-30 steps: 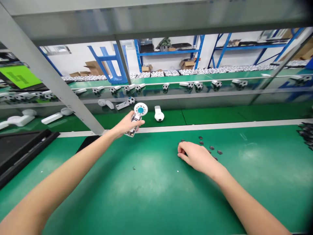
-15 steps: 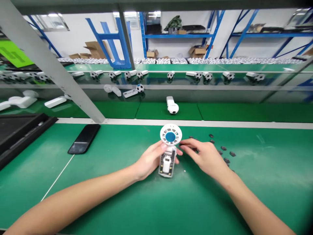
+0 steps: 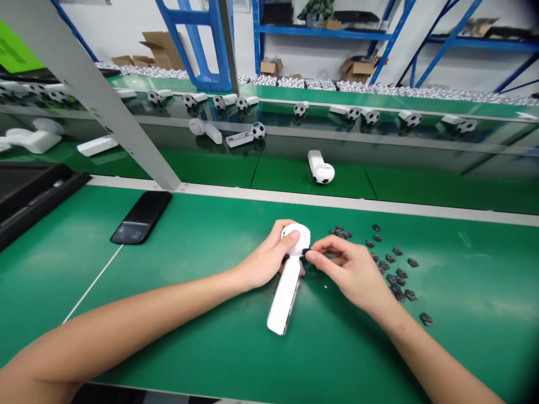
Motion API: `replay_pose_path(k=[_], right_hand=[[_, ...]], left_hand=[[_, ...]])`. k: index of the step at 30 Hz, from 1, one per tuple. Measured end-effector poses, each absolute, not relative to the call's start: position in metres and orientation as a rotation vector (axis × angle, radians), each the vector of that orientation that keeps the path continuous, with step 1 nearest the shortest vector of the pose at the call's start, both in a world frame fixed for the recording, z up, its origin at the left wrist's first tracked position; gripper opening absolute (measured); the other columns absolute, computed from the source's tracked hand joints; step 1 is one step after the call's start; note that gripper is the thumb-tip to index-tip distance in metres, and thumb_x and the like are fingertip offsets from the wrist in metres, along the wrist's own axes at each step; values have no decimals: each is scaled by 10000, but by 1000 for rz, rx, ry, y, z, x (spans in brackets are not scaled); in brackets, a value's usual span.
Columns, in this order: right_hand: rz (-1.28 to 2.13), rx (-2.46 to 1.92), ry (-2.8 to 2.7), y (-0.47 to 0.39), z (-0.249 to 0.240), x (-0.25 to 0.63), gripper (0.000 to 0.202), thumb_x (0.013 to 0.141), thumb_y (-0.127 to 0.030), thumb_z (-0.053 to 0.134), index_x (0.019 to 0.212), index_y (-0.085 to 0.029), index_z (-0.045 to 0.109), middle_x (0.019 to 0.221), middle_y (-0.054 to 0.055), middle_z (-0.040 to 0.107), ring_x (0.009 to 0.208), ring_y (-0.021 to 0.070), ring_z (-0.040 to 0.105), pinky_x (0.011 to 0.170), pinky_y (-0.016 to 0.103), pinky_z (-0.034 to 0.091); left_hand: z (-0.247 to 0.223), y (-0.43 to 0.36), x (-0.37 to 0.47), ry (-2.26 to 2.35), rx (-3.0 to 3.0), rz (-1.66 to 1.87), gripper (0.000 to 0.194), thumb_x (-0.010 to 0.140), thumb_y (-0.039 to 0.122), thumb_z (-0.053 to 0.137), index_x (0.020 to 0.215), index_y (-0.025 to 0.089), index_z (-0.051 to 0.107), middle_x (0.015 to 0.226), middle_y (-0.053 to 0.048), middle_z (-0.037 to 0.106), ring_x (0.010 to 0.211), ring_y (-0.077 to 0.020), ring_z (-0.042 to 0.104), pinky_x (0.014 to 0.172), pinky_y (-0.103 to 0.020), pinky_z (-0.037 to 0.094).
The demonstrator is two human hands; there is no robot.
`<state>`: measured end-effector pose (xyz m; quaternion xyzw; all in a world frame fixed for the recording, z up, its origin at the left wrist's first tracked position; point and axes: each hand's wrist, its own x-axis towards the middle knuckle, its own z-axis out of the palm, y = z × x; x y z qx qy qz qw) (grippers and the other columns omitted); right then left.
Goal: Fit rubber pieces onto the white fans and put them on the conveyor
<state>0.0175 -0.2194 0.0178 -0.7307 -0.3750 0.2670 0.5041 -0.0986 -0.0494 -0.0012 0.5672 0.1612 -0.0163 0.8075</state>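
My left hand (image 3: pixel 269 255) grips a white handheld fan (image 3: pixel 283 297) by its round head, the thumb lying across the front. The smooth white back of its handle faces up and slants down toward me. At the right side of the head, my right hand (image 3: pixel 343 264) pinches a small black piece (image 3: pixel 306 252) between thumb and fingertips. That piece touches or nearly touches the head's edge; which of the two I cannot tell. Loose black five-sided pieces (image 3: pixel 396 279) lie scattered to the right of my right hand.
A black phone (image 3: pixel 142 217) lies on the green table at left, near a black tray (image 3: pixel 46 191). Behind the table's pale edge, a fan with a football-patterned head (image 3: pixel 323 173) rests on a green belt. A slanted metal post (image 3: pixel 122 134) rises at left. More football fans line the shelf behind.
The fan has been turned over, from its open spoked side with the blue centre to its white back. My right hand has brought the black piece to the head's edge. The view has tilted down.
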Motion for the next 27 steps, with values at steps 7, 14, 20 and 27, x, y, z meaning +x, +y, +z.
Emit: replay_pose_path(k=[7, 14, 20, 27], right_hand=[[530, -1826, -929, -213, 10, 8, 178, 944, -378, 723, 848, -234, 684, 833, 4, 786, 694, 189, 753, 617, 262, 582], [352, -2012, -1082, -215, 0, 11, 248, 965, -359, 672, 768, -253, 563, 704, -17, 727, 590, 176, 654, 568, 273, 484], [317, -2019, -1244, -214, 0, 16, 191, 1003, -312, 592, 832, -247, 539, 782, -10, 698, 657, 171, 616, 613, 288, 432], [409, -2053, -1331, -240, 31, 59, 276, 1093, -413, 462, 1011, -273, 685, 922, 10, 758, 824, 203, 699, 729, 302, 499]], left_hand=[[-1, -52, -104, 329, 1424, 14, 771, 916, 591, 700, 1504, 315, 284, 971, -22, 647, 761, -200, 687, 689, -353, 579], [-3, -56, -105, 317, 1524, 116, 768, 812, 439, 855, 1397, 252, 394, 967, -16, 625, 765, -171, 631, 688, -309, 520], [-2, -58, -103, 291, 1400, 64, 767, 816, 435, 857, 1386, 275, 370, 931, -1, 621, 707, -168, 651, 642, -314, 555], [5, -50, -105, 279, 1169, -39, 735, 815, 384, 854, 1388, 284, 404, 1052, -55, 663, 683, -209, 741, 587, -365, 636]])
